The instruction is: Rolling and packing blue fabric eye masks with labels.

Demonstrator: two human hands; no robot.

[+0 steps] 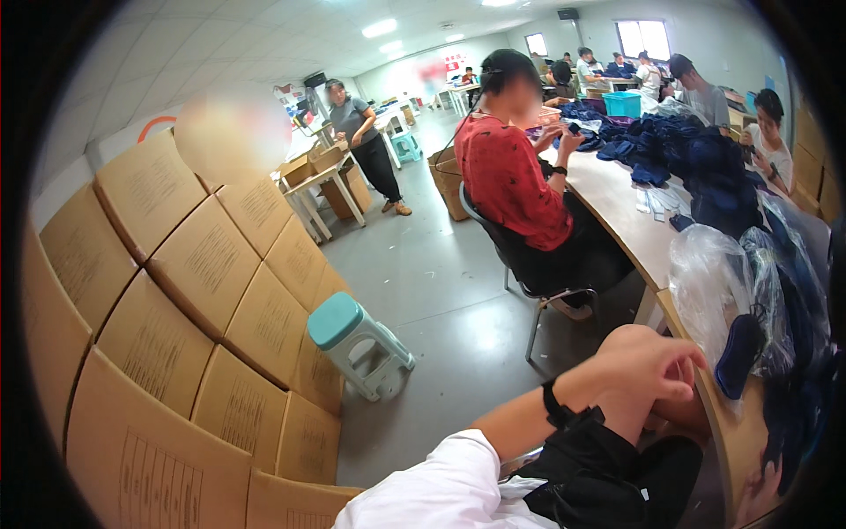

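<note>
My left hand [654, 368] is over my bent knee beside the table edge, its fingers loosely curled and apart from the thumb. Nothing shows in it. A black band circles that wrist. At the lower right rim, part of my right hand [763, 490] appears by the table edge; its fingers are too dim and cut off to read. Close to my left hand, a navy, elongated padded fabric piece [738, 355] lies at the table's edge. Clear plastic bags [708, 280] sit behind it, next to dark navy fabric [793, 300] heaped along the right side.
Stacked cardboard boxes [205, 264] wall off the left. A teal-topped stool [336, 319] stands on the grey floor. Ahead, a seated person in red [502, 176] handles a small dark item at the long table [617, 198]. Other people sit farther along it, near a turquoise bin [622, 104].
</note>
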